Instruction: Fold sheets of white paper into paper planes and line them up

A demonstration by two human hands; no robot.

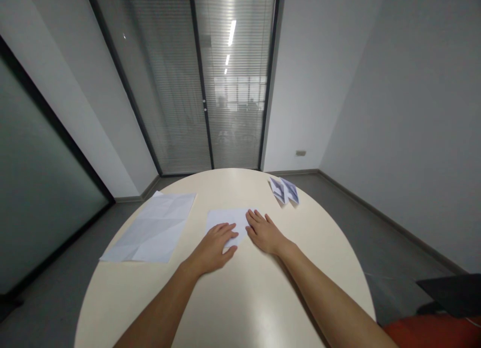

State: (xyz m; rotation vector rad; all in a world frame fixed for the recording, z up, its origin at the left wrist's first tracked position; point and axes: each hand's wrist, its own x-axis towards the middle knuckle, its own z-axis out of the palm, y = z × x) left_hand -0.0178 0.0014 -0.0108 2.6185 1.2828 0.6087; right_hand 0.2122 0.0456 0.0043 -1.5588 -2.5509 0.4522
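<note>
A small white sheet of paper lies flat on the round table, partly hidden under my hands. My left hand rests on its left and near part, palm down with the fingers spread. At the sheet's right edge lies my right hand, palm down too, fingers stretched out toward the far side. Neither hand grips anything. To the left is a larger white sheet with crease lines across it. Two folded paper pieces stand near the far right rim, whitish with bluish-purple shading.
The round cream table fills the space before me. Beyond it stand a glass partition with blinds and a pale wall. A red seat and a dark flat object are at the lower right.
</note>
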